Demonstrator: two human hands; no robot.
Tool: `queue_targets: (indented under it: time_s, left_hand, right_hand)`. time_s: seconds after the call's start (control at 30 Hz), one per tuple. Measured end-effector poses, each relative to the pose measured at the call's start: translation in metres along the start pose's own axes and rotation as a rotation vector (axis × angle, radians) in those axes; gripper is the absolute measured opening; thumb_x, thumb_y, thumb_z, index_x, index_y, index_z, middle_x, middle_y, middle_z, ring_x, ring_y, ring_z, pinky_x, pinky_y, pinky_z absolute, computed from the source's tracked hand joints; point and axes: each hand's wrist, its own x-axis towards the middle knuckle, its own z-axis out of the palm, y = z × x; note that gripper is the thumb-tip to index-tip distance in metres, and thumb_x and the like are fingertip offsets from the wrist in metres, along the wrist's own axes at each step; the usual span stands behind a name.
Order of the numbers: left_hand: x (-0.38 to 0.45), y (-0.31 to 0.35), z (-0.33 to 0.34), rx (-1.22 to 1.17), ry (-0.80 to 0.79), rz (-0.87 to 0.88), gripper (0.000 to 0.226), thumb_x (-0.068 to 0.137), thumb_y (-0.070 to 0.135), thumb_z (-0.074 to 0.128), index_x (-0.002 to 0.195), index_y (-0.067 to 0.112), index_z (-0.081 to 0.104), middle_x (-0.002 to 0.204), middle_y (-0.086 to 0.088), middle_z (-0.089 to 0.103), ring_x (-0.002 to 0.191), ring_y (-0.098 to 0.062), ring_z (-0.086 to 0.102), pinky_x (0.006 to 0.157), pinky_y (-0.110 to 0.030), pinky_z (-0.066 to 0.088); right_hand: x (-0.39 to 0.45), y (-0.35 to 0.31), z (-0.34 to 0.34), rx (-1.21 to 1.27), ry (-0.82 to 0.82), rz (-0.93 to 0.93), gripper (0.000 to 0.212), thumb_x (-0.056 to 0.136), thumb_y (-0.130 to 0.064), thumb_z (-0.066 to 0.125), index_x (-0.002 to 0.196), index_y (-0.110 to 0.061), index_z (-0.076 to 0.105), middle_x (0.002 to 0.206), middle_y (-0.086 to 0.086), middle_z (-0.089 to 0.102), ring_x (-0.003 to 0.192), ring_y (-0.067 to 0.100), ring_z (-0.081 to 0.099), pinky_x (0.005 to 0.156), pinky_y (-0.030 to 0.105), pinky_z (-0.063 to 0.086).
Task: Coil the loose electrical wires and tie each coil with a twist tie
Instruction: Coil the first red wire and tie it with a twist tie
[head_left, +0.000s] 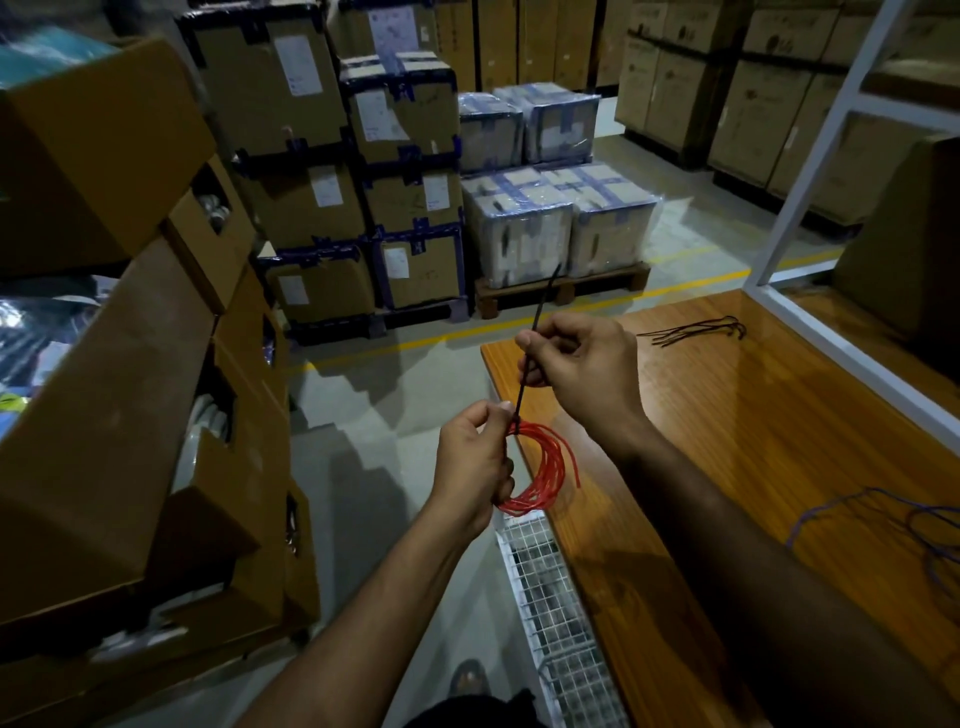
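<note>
Standing at the corner of the bench (727, 415), the person holds a red coil (545, 470) out over its near edge, in the air between the two hands. The left hand (475, 460) is curled round the left side of the coil, thumb and forefinger pinching it at the top where a black tie (530, 358) meets the strands. The right hand (576, 366), higher and a little further out, pinches that tie partway up its length; the tie runs straight and slanted from the coil up through those fingers, and its free end pokes out above the knuckles. One loose red end hangs off the coil's right side.

On the bench, well apart from the hands, a small bunch of spare ties (696, 330) lies near the far edge beside a white frame (810, 171) (thin dark strands, hard to count). A purple wire (883, 512) sprawls uncoiled at the right edge of view. A white mesh panel (550, 597) sits below the bench's near side. Cardboard boxes (104, 312) are stacked on the left, and wrapped cartons (545, 218) sit on a pallet across the grey floor (363, 467), past a yellow line.
</note>
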Motion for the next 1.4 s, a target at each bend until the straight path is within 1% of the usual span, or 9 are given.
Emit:
queue_targets:
  time_s: [0.13, 0.27, 0.47, 0.67, 0.77, 0.83, 1.07, 1.23, 1.4]
  left_hand:
    - [-0.005, 0.01, -0.003, -0.152, -0.139, -0.007, 0.022, 0.104, 0.022, 0.047, 0.085, 0.011, 0.047, 0.052, 0.003, 0.023, 0.038, -0.008, 0.018, 0.039, -0.017, 0.018]
    - [-0.003, 0.01, -0.004, -0.077, -0.073, -0.017, 0.02, 0.104, 0.02, 0.046, 0.088, 0.009, 0.05, 0.055, 0.001, 0.023, 0.039, -0.009, 0.019, 0.04, -0.018, 0.018]
    - [0.003, 0.0, 0.001, 0.098, 0.096, 0.073, 0.029, 0.104, 0.027, 0.049, 0.086, 0.006, 0.055, 0.049, 0.004, 0.028, 0.041, -0.013, 0.025, 0.045, -0.025, 0.022]
    - [0.0, 0.009, -0.003, -0.051, 0.072, -0.058, 0.022, 0.104, 0.02, 0.048, 0.088, 0.006, 0.054, 0.055, 0.001, 0.022, 0.04, -0.01, 0.021, 0.042, -0.02, 0.018]
    - [0.001, 0.013, -0.006, -0.107, 0.044, -0.091, 0.02, 0.104, 0.018, 0.049, 0.088, 0.008, 0.056, 0.052, 0.004, 0.023, 0.037, -0.007, 0.02, 0.038, -0.018, 0.018]
    - [0.001, 0.017, -0.007, -0.097, 0.022, -0.074, 0.018, 0.104, 0.018, 0.049, 0.091, 0.008, 0.055, 0.051, 0.005, 0.024, 0.036, -0.007, 0.02, 0.038, -0.018, 0.018]
    - [0.002, 0.018, -0.007, -0.055, -0.036, -0.038, 0.022, 0.105, 0.025, 0.047, 0.091, 0.007, 0.05, 0.052, 0.003, 0.025, 0.037, -0.007, 0.021, 0.037, -0.018, 0.02]
    - [0.004, 0.016, -0.002, -0.164, -0.042, -0.062, 0.023, 0.104, 0.022, 0.048, 0.084, 0.01, 0.049, 0.05, 0.005, 0.026, 0.035, -0.005, 0.021, 0.034, -0.017, 0.02]
    - [0.001, 0.013, 0.011, -0.251, -0.041, -0.068, 0.022, 0.105, 0.019, 0.046, 0.084, 0.01, 0.048, 0.05, 0.003, 0.024, 0.035, -0.006, 0.02, 0.035, -0.016, 0.019]
  right_hand:
    - [0.006, 0.027, 0.003, -0.278, 0.068, -0.055, 0.019, 0.091, -0.027, 0.068, 0.077, -0.015, 0.068, 0.062, -0.002, 0.067, 0.056, 0.011, 0.066, 0.056, 0.04, 0.055]
    - [0.008, 0.009, -0.001, -0.101, 0.095, -0.035, 0.017, 0.092, -0.022, 0.069, 0.081, -0.01, 0.067, 0.064, 0.0, 0.069, 0.056, 0.006, 0.067, 0.054, 0.029, 0.057]
    - [-0.02, -0.022, -0.002, 0.042, -0.049, -0.173, 0.013, 0.092, -0.013, 0.07, 0.081, -0.005, 0.068, 0.066, -0.001, 0.068, 0.06, 0.006, 0.068, 0.057, 0.013, 0.05]
    - [-0.012, -0.006, -0.017, 0.329, -0.263, 0.053, 0.006, 0.094, -0.016, 0.065, 0.092, -0.01, 0.067, 0.081, 0.008, 0.072, 0.076, 0.022, 0.072, 0.073, 0.037, 0.06]
    - [-0.012, 0.006, -0.019, 0.077, -0.455, 0.041, 0.024, 0.088, -0.027, 0.073, 0.108, -0.015, 0.07, 0.097, -0.003, 0.073, 0.088, 0.009, 0.071, 0.077, 0.028, 0.06]
    - [-0.016, 0.006, -0.015, 0.019, -0.512, 0.027, 0.027, 0.086, -0.029, 0.076, 0.107, -0.013, 0.073, 0.095, -0.004, 0.073, 0.086, 0.008, 0.071, 0.074, 0.027, 0.06]
    - [-0.015, 0.011, -0.012, 0.045, -0.479, 0.019, 0.01, 0.083, -0.017, 0.08, 0.084, -0.02, 0.07, 0.077, -0.002, 0.07, 0.073, 0.013, 0.071, 0.068, 0.032, 0.061]
    - [-0.023, 0.023, -0.017, 0.174, -0.407, 0.069, 0.014, 0.084, -0.017, 0.078, 0.09, -0.007, 0.07, 0.082, 0.007, 0.07, 0.078, 0.025, 0.07, 0.071, 0.037, 0.059]
    - [-0.05, 0.032, -0.011, 0.427, -0.182, 0.232, 0.011, 0.087, -0.003, 0.073, 0.095, -0.001, 0.067, 0.086, 0.014, 0.071, 0.082, 0.031, 0.073, 0.075, 0.041, 0.061]
